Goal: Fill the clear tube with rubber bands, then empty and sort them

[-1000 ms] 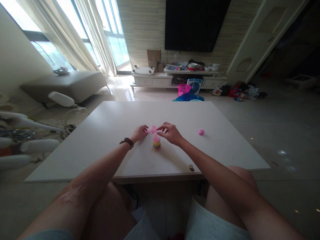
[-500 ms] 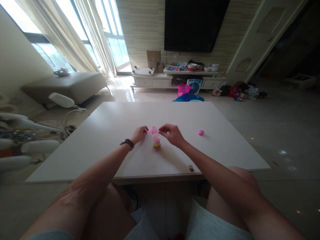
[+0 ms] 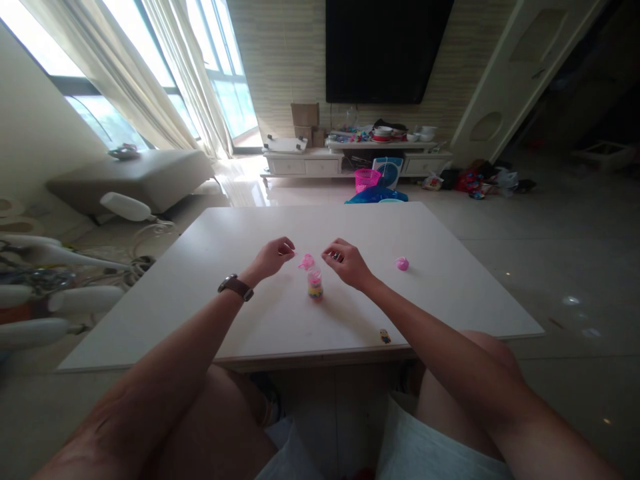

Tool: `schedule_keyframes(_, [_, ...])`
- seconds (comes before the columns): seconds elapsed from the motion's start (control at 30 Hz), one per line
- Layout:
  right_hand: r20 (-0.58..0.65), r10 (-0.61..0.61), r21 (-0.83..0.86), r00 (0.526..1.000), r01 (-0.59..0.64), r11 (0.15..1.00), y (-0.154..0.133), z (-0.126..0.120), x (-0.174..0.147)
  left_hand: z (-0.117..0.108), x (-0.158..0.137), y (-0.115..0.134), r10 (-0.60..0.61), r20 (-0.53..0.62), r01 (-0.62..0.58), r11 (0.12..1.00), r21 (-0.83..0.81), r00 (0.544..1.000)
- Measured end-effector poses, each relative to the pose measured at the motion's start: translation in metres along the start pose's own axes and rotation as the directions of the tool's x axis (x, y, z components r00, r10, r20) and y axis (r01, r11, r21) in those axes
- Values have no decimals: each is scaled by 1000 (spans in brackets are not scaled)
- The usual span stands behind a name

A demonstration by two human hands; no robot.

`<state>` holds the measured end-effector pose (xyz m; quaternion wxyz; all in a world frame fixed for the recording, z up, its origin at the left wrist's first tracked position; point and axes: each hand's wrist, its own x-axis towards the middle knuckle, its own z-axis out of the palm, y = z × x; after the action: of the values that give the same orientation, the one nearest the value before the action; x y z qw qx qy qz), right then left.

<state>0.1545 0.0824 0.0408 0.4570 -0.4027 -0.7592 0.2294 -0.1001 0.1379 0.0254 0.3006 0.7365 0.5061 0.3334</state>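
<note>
My left hand (image 3: 275, 257), with a dark watch on its wrist, is pinched above the white table (image 3: 210, 267); a tiny pale pink bit shows at its fingertips, too small to name. On the other side of a small pink tangle (image 3: 306, 261), my right hand (image 3: 346, 262) is also pinched, and what its fingers hold, if anything, cannot be made out. Just in front of the tangle stands a small clear jar (image 3: 315, 287) with pink, yellow and dark contents. A pink round object (image 3: 402, 263) lies to the right of my right hand.
Near the table's front edge is a small yellow and blue cartoon figure (image 3: 385, 336). White lamp arms (image 3: 83, 295) crowd the left side. Beyond the table are a pink basket (image 3: 367, 180), a blue item (image 3: 375, 195) and a low cabinet (image 3: 295, 165).
My left hand has moved up and slightly left, away from the pink tangle, which stays on the table. My right hand has shifted slightly up and right.
</note>
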Motion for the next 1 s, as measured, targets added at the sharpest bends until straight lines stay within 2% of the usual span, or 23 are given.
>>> schedule_keyframes(0.1, [-29,27,-44,999,-29,999,9,-8,-1,-8,-18,32,163,77,-164,986,11,984])
schedule_keyframes(0.2, [-25,37,-102,999,-40,994,15,-13,-1,-6,-34,60,268,115,-278,958,74,956])
schedule_keyframes(0.3, [1,3,-162,1000,-3,987,14,-16,-1,2,-40,73,370,171,-396,903,165,913])
schedule_keyframes(0.4, [41,-35,-224,999,43,974,11,-18,-2,8,-37,75,437,237,-488,838,242,868])
schedule_keyframes(0.47, [60,-47,-248,997,60,967,11,-19,-3,11,-34,75,446,269,-511,817,268,854])
schedule_keyframes(0.6, [67,-46,-253,997,61,966,14,-22,-5,13,-32,75,420,291,-497,818,289,860])
schedule_keyframes(0.83, [99,-59,-282,993,85,956,14,-22,-5,21,-32,75,432,217,-466,874,140,875])
schedule_keyframes(1.0, [116,-65,-284,991,96,954,15,-22,-6,24,-33,76,440,240,-475,872,117,865])
